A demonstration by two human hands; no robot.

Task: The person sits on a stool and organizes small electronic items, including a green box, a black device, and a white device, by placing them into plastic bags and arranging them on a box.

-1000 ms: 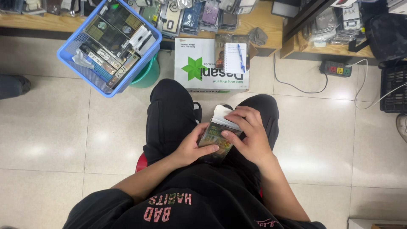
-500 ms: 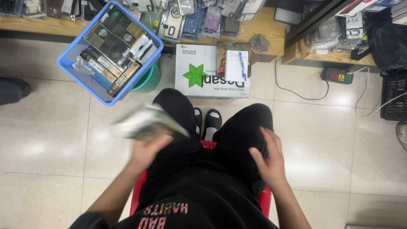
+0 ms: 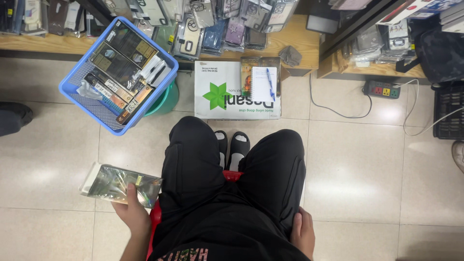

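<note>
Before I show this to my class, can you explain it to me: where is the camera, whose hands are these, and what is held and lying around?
There is no machine here. The single picture comes from a camera worn on a person's head, looking straight down at their own lap and the tiled floor. The person sits on a red stool, in black trousers and slippers. Their left hand holds a flat shiny packaged item out to the side, above the floor. Their right hand is empty and rests on the right thigh. Ahead stands a white cardboard box with a small notepad and blue pen on top. To the left, a blue basket holds more flat packages. Wooden shelves beyond carry phone cases.
</note>
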